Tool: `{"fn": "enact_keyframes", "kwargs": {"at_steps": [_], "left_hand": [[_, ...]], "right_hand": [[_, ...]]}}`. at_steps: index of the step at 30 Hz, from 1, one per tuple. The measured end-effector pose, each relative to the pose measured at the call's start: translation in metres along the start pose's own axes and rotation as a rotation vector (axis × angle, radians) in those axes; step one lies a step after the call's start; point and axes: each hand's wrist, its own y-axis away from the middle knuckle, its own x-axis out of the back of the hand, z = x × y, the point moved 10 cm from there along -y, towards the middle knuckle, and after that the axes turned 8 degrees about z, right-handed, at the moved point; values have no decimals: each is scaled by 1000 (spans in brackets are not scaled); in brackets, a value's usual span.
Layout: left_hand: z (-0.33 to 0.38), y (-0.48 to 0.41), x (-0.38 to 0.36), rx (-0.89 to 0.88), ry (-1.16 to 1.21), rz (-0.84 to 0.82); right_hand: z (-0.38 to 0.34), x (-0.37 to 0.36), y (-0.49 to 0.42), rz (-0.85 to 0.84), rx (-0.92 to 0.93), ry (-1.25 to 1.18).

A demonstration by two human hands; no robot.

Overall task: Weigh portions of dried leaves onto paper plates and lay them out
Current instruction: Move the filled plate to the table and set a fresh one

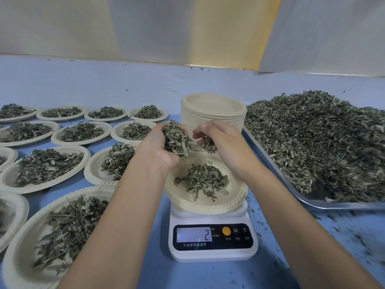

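The dried leaves (pixel 177 140) look feather-light, loose and brittle. They will likely crumble under a squeeze and spill through any gap, so they are best cupped from beneath or pinched in small tufts. The left hand (pixel 160 149), palm up, cups a clump with its fingers curled round it, above the plate (pixel 205 206) on the scale (pixel 212 253). The right hand (pixel 223 140), palm down and just beside it, pinches a few bits between curled fingers. A small portion lies on the plate. Both forearms reach forward over the tabletop (pixel 150 257).
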Motion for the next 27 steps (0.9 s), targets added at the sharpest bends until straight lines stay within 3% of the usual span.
{"fn": "enact_keyframes", "kwargs": {"at_steps": [14,19,27], "left_hand": [[-2,0,4,-5,-46,37],[-16,4,1,43,-176,40],[-12,-6,-2,-163,-235,82]], "right_hand": [[-7,1,2,23,39,-26],[-16,-12,9,-73,86,-37],[-29,-19,14,-32,279,188]]}}
